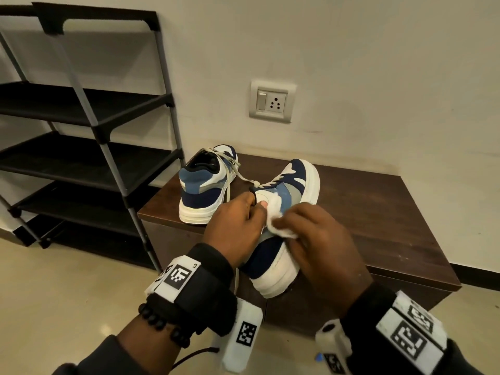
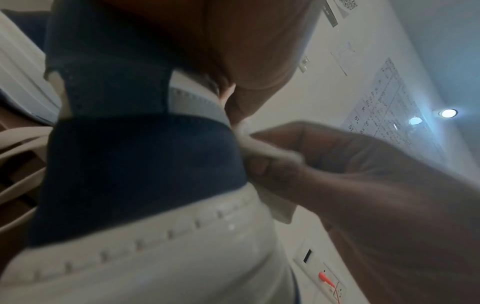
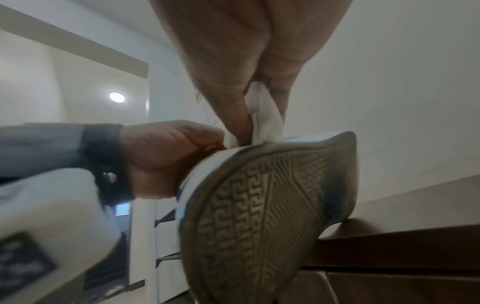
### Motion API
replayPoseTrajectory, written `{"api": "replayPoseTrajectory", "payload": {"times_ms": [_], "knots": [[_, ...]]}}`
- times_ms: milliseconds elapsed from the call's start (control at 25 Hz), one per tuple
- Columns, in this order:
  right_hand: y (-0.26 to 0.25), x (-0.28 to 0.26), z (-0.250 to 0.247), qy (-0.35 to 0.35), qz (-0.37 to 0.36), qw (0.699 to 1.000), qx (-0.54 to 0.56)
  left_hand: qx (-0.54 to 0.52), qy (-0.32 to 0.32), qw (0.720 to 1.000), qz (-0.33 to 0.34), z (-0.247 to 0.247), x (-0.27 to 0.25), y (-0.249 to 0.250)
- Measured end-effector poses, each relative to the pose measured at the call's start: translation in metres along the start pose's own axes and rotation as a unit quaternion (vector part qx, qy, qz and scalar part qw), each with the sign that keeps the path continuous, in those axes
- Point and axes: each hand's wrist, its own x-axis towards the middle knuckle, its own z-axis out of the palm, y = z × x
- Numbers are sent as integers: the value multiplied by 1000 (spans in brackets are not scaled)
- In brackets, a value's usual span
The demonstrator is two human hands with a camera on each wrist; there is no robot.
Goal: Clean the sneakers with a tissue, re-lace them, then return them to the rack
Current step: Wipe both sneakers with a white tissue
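Left hand point(image 1: 234, 228) grips near sneaker point(image 1: 273, 255) at its collar, tilted over desk point(image 1: 378, 212) edge; right hand point(image 1: 322, 247) pinches tissue point(image 1: 281, 228) against its side. Second sneaker point(image 1: 205, 190) stands on desk beside rack point(image 1: 89, 109).

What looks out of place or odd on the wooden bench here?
The held sneaker is tipped on its side, its heel past the bench edge. The other sneaker stands upright, with its laces loose. Nothing looks spilled or damaged.
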Motion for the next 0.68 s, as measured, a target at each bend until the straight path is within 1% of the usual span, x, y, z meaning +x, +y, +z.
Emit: {"api": "replayPoseTrajectory", "payload": {"times_ms": [40, 80, 200, 240, 320, 360, 440, 520, 600, 680], "knots": [[-4, -3, 3, -11, -25, 1000, -8, -8, 2, 1000, 0, 0, 1, 0], [0, 0, 3, -10, -16, 1000, -7, -10, 0, 1000, 3, -1, 1, 0], [30, 12, -11, 42, 108, 993, 26, 10, -7, 1000, 13, 0, -1, 6], [36, 14, -18, 58, 124, 990, 35, 12, -1, 1000, 14, 1, 0, 8], [36, 13, -27, 76, 132, 988, 39, 22, -8, 1000, 20, 1, 1, 9], [35, 11, -27, 76, 131, 988, 37, 31, -25, 999, 24, 0, 2, 10], [36, 6, -28, 69, 144, 986, 49, 61, -81, 994, 26, -2, 1, 14], [41, 3, -33, 60, 166, 983, 60, 122, -111, 986, 33, -1, -5, 20], [42, 2, -42, 45, 182, 982, 38, 206, -80, 973, 66, 1, -10, 28], [44, 3, -50, 53, 193, 980, 15, 247, -55, 962, 104, 4, -15, 36]]}}
